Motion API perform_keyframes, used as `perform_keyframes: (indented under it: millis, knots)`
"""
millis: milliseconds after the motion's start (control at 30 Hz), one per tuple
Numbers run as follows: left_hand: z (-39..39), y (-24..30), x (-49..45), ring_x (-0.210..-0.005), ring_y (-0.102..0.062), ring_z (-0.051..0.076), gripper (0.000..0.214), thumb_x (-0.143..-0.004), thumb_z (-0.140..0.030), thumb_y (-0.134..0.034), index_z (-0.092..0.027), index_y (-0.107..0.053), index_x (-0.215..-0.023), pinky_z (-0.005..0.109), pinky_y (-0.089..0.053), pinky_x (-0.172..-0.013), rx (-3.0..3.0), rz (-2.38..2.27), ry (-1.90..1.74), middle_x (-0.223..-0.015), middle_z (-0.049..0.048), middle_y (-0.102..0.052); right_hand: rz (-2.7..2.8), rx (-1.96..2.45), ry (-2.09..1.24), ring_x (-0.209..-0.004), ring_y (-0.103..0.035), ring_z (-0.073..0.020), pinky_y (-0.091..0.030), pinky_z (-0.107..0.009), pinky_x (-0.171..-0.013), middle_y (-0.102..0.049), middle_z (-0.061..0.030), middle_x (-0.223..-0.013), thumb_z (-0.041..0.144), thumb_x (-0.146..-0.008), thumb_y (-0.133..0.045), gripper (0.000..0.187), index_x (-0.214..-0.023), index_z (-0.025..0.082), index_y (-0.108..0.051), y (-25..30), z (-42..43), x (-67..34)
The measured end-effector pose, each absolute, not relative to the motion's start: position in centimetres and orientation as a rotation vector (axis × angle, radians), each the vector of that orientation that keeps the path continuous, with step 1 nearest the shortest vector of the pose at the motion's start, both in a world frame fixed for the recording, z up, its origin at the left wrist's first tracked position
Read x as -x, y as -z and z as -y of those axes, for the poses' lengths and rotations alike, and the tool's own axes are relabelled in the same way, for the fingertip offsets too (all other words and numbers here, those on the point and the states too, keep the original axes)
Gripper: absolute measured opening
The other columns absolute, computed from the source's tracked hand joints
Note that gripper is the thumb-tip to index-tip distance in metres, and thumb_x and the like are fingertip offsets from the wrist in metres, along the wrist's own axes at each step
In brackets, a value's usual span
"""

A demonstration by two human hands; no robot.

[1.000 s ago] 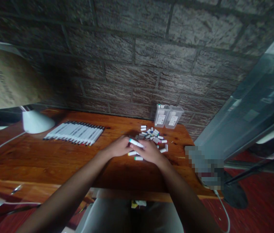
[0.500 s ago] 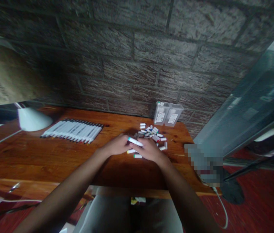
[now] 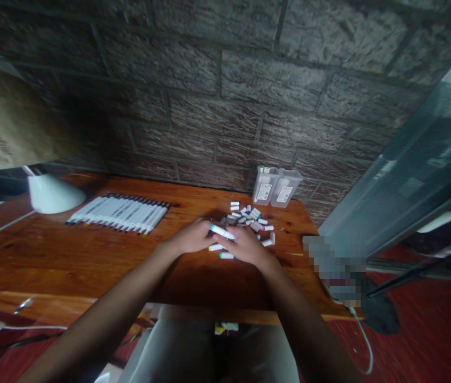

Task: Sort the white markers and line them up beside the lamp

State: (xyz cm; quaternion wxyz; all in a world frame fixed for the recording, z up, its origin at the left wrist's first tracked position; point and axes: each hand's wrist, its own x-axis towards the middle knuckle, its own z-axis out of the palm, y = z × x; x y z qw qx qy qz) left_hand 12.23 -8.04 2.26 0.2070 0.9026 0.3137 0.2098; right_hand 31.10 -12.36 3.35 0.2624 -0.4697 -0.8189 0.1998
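Setting: rough brick wall [image 3: 225, 111], dark grey, behind a varnished wooden tabletop [image 3: 42, 260]. Clock directions are read from the hands, twelve towards the wall.

Contents: one lamp [image 3: 52, 194], white base, far out between nine and ten o'clock. One row of markers [image 3: 118, 214], dark-ended, laid side by side, same bearing, nearer. Two clear containers [image 3: 274, 186], upright, side by side, between one and two. Loose caps [image 3: 255, 214], white, in a scattered heap on that bearing, nearer. One green-ended cap [image 3: 226, 256], just beside the hands at six.

Item in hand: one white marker [image 3: 222, 232], blue-green end towards ten, raised above the tabletop between both hands.

Hazards, judged: a light pinch could let the marker slip; a sweep of the right wrist could scatter the round caps, which probably roll easily; near-identical white bodies invite a mix-up.

Pose: left hand [image 3: 195, 238], from eight o'clock, fingers curled inward, their closure hidden. Right hand [image 3: 245, 244], from about four, thumb and fingers closed round the marker. Hands meet at the fingers; whether either rests on the wood cannot be told.
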Motion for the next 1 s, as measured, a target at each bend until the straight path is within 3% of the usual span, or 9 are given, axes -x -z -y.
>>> perform_keyframes:
  millis: [200,333,533,700,1000]
  knots:
    - [8.00,-2.36,-12.22,-0.071,-0.059,0.013,0.009,-0.083,-0.016,-0.055,-0.015,-0.064,-0.079,0.022,-0.040,-0.067,-2.527,-0.830,-0.623,-0.082,0.0026,-0.069,2.203,1.246,-0.532,-0.069,-0.062,-0.0155,-0.036,-0.024,-0.062,-0.068,-0.0041,-0.074,0.040,-0.090,-0.057,0.026,-0.079,0.017,-0.067,-3.10,12.24,-31.13]
    - [8.08,-2.47,-12.33,-0.062,-0.055,0.012,0.016,-0.085,-0.020,-0.056,-0.015,-0.062,-0.071,0.022,-0.038,-0.063,-2.550,-0.877,-0.619,-0.070,0.0008,-0.066,2.161,1.218,-0.527,-0.068,-0.060,-0.0143,-0.037,-0.023,-0.062,-0.067,-0.0026,-0.072,0.041,-0.090,-0.055,0.029,-0.076,0.018,-0.065,-2.60,11.96,-31.04]
    - [8.32,-2.58,-12.57,-0.062,-0.055,0.011,0.027,-0.092,-0.033,-0.051,-0.015,-0.066,-0.077,0.021,-0.038,-0.061,-2.533,-0.865,-0.688,-0.069,0.0007,-0.066,1.961,1.203,-0.520,-0.067,-0.059,-0.0137,-0.039,-0.023,-0.062,-0.065,-0.0018,-0.071,0.047,-0.094,-0.045,0.038,-0.075,0.019,-0.062,-2.54,11.50,-30.97]
    - [8.47,-2.75,-12.59,-0.065,-0.057,0.010,0.028,-0.095,-0.034,-0.047,-0.016,-0.068,-0.089,0.021,-0.038,-0.063,-2.532,-0.826,-0.664,-0.079,0.0013,-0.069,1.857,1.226,-0.515,-0.068,-0.060,-0.0139,-0.041,-0.023,-0.063,-0.065,-0.0017,-0.070,0.050,-0.095,-0.042,0.042,-0.073,0.018,-0.060,-2.87,11.47,-31.03]
    - [8.21,-2.35,-12.52,-0.057,-0.051,0.009,0.031,-0.093,-0.035,-0.051,-0.015,-0.064,-0.074,0.021,-0.035,-0.058,-2.571,-0.848,-0.706,-0.065,-0.0004,-0.062,1.948,1.219,-0.472,-0.068,-0.061,-0.0140,-0.041,-0.023,-0.064,-0.067,-0.0025,-0.072,0.046,-0.095,-0.045,0.037,-0.077,0.019,-0.063,-2.53,11.56,-30.93]
